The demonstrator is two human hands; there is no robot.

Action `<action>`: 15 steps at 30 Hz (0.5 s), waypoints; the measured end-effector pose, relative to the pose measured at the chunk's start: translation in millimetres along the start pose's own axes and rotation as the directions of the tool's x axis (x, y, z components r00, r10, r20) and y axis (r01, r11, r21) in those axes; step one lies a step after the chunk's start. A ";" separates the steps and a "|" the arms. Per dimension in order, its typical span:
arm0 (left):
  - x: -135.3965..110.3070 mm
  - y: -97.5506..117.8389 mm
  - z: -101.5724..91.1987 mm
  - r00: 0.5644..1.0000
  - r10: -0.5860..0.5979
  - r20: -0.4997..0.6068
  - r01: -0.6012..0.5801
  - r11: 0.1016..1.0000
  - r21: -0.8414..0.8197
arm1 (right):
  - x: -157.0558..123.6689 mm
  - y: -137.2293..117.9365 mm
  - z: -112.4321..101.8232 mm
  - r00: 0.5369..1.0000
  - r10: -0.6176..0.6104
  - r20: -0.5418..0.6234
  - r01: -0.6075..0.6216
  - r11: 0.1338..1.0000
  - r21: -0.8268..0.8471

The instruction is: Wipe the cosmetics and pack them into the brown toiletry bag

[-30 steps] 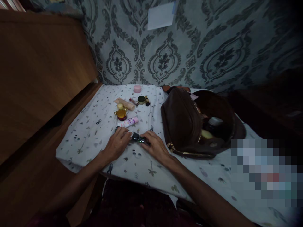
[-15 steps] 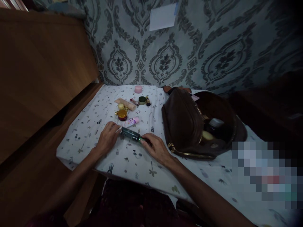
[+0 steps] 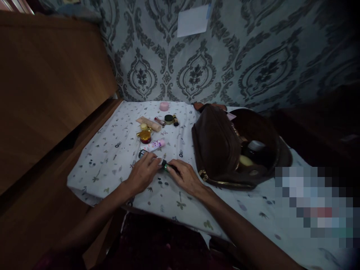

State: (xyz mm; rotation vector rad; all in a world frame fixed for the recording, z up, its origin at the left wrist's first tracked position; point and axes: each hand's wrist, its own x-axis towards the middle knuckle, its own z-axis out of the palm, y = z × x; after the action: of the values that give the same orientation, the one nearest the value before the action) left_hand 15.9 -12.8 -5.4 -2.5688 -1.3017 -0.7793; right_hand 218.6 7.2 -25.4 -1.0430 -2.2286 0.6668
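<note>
My left hand [image 3: 143, 172] lies over the middle of a slim dark green bottle [image 3: 143, 153], its fingers bent round it. Only the bottle's dark far end and a short green and black stretch by the right fingers show. My right hand [image 3: 184, 175] is closed on the green end, thumb along the top. Just beyond the bottle lies a white and pink tube [image 3: 154, 145] with a purple print. Behind that sits a dark red jar with a gold lid [image 3: 145, 135]. What the covered part of the bottle looks like is hidden.
A brown handbag [image 3: 215, 146] gapes at the right with containers inside. Farther back lie a beige tube [image 3: 152, 123], a dark round jar [image 3: 168, 119], a small black and gold bottle [image 3: 176, 120] and a pink jar [image 3: 164, 106]. A wooden cabinet [image 3: 53, 75] borders the left.
My left hand has moved right, from the bottle's far end to over its middle, covering most of it. My right hand stays at the green end.
</note>
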 end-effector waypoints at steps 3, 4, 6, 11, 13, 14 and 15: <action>-4.8 -26.6 -4.7 0.994 -0.113 -0.012 0.113 0.994 0.003 | 0.4 -1.3 -1.1 0.999 0.026 0.018 -0.026 1.000 0.004; -6.6 -35.3 -6.7 0.987 -0.159 -0.017 0.159 0.987 0.007 | 0.5 -1.4 -1.2 0.999 0.034 0.024 -0.034 0.999 -0.001; -10.0 -48.9 -10.7 0.972 -0.237 -0.005 0.237 0.972 -0.002 | 0.7 -0.9 -0.3 0.998 0.050 0.039 -0.049 0.999 -0.022; -15.2 -57.7 -13.1 0.953 -0.303 0.006 0.302 0.951 -0.061 | 0.4 3.6 4.4 0.995 0.093 0.042 -0.093 0.996 -0.011; -15.9 -55.2 -10.5 0.954 -0.298 -0.015 0.298 0.954 -0.045 | 0.1 4.5 5.2 0.996 0.089 0.020 -0.090 0.996 0.023; -16.0 -53.1 -8.9 0.956 -0.292 -0.027 0.291 0.956 -0.032 | -0.1 4.5 5.2 0.997 0.080 0.008 -0.080 0.996 0.030; -15.9 -50.3 -7.3 0.960 -0.279 -0.039 0.278 0.960 -0.021 | -0.3 4.2 5.0 0.998 0.067 -0.003 -0.067 0.997 0.026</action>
State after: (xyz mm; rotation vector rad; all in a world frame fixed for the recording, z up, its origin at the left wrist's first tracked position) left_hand -34.2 4.0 -12.0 -2.3950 -1.6736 -0.8862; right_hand 217.5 8.4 -31.7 -1.1086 -2.1845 0.7203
